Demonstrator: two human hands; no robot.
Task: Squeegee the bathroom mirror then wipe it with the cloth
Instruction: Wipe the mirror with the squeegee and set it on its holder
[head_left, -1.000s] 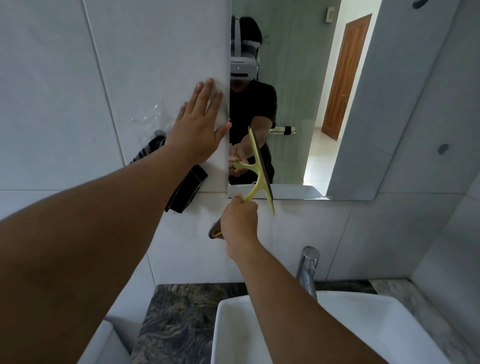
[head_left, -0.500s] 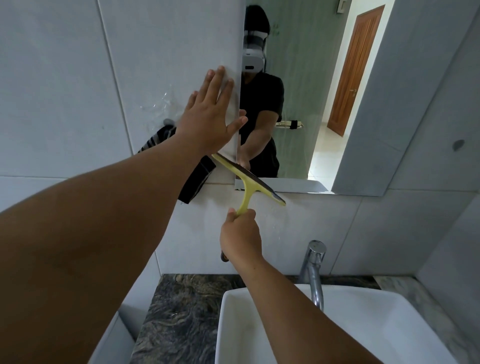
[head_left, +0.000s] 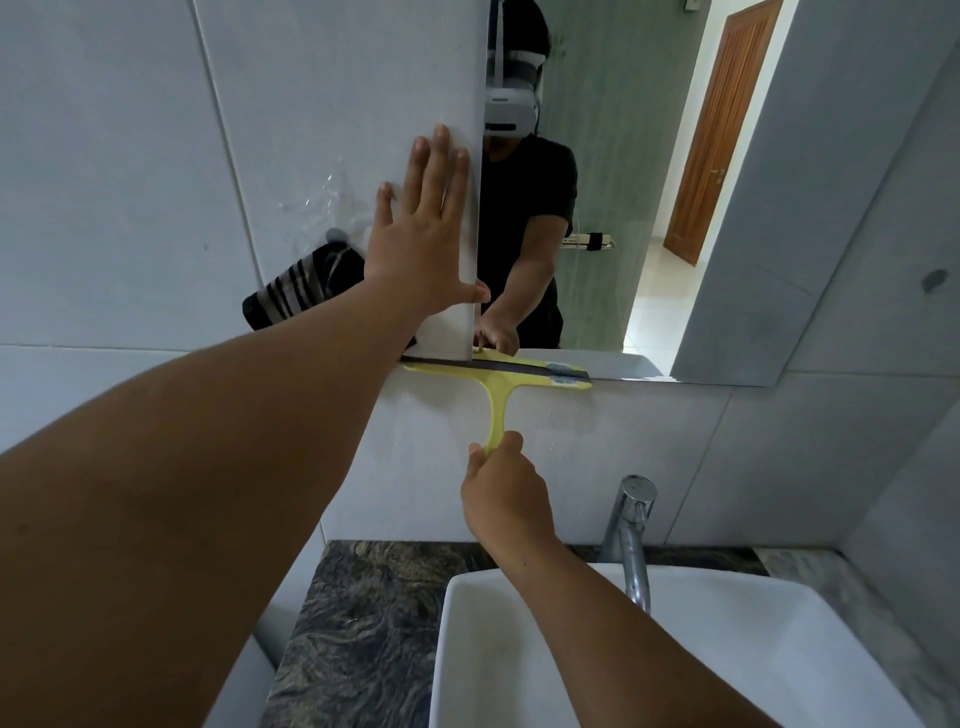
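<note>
The mirror (head_left: 644, 171) hangs on the grey tiled wall above the basin. A yellow squeegee (head_left: 498, 375) lies level along the mirror's bottom left edge, its dark blade against the lower rim. My right hand (head_left: 501, 493) grips the end of its handle from below. My left hand (head_left: 423, 234) is pressed flat on the wall tile beside the mirror's left edge, fingers spread, thumb at the edge. A black cloth with grey stripes (head_left: 296, 288) hangs on the wall left of my left wrist, partly hidden by my arm.
A white basin (head_left: 779, 649) sits below on a dark marbled counter (head_left: 358, 623). A chrome tap (head_left: 631, 535) stands behind the basin, right of my right arm. The mirror reflects a person in black and a wooden door.
The squeegee has turned from upright to slanted to level, and now rests at the mirror's bottom edge. My left hand has slid slightly up the tile.
</note>
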